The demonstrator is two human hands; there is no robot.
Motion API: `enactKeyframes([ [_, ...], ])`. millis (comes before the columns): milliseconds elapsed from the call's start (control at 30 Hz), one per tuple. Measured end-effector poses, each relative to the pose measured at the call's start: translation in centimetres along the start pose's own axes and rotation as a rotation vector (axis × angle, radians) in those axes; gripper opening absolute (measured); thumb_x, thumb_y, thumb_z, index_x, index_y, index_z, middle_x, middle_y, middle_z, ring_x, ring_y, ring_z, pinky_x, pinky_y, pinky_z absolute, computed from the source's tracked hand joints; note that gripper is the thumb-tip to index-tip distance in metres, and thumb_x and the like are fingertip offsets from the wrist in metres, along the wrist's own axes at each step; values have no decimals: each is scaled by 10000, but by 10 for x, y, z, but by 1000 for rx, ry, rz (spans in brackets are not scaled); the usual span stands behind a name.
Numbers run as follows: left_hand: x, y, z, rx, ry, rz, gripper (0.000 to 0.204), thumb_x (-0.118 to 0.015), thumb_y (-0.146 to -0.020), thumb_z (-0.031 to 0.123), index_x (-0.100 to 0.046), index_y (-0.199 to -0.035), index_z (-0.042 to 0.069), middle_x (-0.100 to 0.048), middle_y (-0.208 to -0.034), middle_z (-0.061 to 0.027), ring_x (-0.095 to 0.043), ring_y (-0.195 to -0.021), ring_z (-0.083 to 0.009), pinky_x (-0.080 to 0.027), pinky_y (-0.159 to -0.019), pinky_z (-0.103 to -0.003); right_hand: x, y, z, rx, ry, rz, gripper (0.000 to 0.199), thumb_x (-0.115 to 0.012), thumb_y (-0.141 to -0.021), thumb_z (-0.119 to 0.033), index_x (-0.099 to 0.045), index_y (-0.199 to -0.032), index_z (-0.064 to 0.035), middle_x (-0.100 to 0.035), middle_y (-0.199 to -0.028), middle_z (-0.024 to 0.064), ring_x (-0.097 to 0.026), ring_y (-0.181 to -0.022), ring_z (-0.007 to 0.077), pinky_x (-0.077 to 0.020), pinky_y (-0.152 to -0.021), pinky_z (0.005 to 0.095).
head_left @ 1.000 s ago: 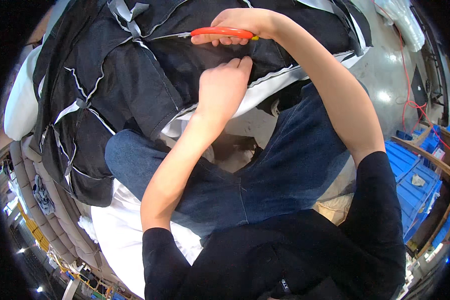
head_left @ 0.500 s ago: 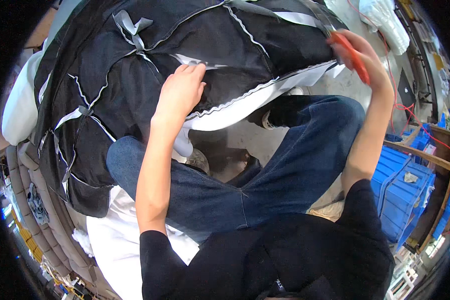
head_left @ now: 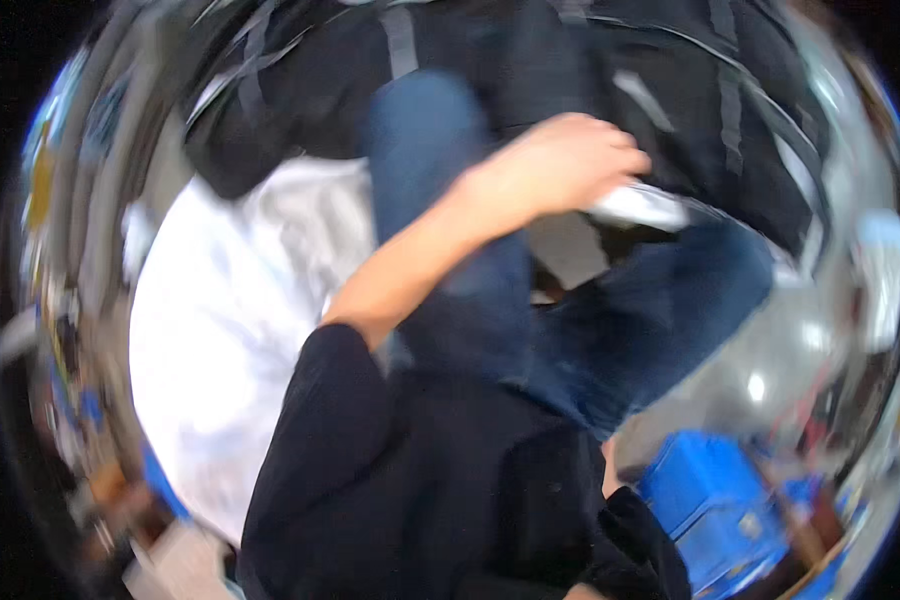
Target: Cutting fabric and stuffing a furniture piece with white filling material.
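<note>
Has drawn right arm (head_left: 610,466) to 5 o'clock, with right hand and red-handled tool unseen; leaves only left hand (head_left: 577,160) at 1 o'clock, by black cloth (head_left: 660,60) at 12. Cannot tell either grip, spread or pinching.

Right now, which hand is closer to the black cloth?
Left. The left hand is at the near edge of the black cloth. The right hand is hidden; only some arm shows, farther back by the jeans.

Fabric (head_left: 540,70) before knees (head_left: 425,125); cloth (head_left: 205,350) left of torso (head_left: 450,470); bin (head_left: 705,485) right of torso, behind right knee (head_left: 725,260).
</note>
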State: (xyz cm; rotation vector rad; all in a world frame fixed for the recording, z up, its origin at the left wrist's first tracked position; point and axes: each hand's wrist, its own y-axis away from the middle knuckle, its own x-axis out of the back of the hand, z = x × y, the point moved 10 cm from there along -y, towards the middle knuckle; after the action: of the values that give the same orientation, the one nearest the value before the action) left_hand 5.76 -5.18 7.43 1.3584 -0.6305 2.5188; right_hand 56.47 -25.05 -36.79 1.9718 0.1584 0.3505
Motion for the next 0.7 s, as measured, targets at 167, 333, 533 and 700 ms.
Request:
enactKeyframes([
  [167, 62, 201, 11, 437, -119, 579, 257, -616, -716, -22, -661, -954, 65, -640, -1121, -75, -571, -1135, -263, -423, -1008, -437, -74, -41, -99, 82, 314, -155, 361, -536, -940, -421, -632, -797, -104, -599, -665, 39, -547, -558, 172, -405, -490, 342],
  [333, -42, 536, 0, 1596, 27, 763, 280, -597, -828, 70, -609, -1107, 44, -640, -1076, -160, -575, -1088, -338, -450, -928, -428, -99, -22, -153, 160, 555, -146, 357, -538, -940, -416, -632, -797, -103, -599, -666, 39, -547, -559, 173, -406, -492, 342],
  [533, -214, 708, 92, 2153, -109, 257, 705, -741, -759, 291, -431, -1367, 118, -421, -1354, -288, -431, -1230, -464, -438, -949, -518, -108, -12, -196, 238, 806, -111, 353, -540, -940, -410, -632, -797, -101, -600, -668, 39, -547, -560, 174, -408, -496, 342],
  [700, -154, 726, 102, 2190, -560, 614, 918, -778, -719, 404, -298, -1475, 206, -160, -1467, -355, -205, -1335, -550, -336, -1033, -574, -85, 19, -260, 333, 985, 36, 349, -542, -940, -405, -632, -797, -100, -600, -669, 40, -547, -561, 174, -409, -498, 341],
])
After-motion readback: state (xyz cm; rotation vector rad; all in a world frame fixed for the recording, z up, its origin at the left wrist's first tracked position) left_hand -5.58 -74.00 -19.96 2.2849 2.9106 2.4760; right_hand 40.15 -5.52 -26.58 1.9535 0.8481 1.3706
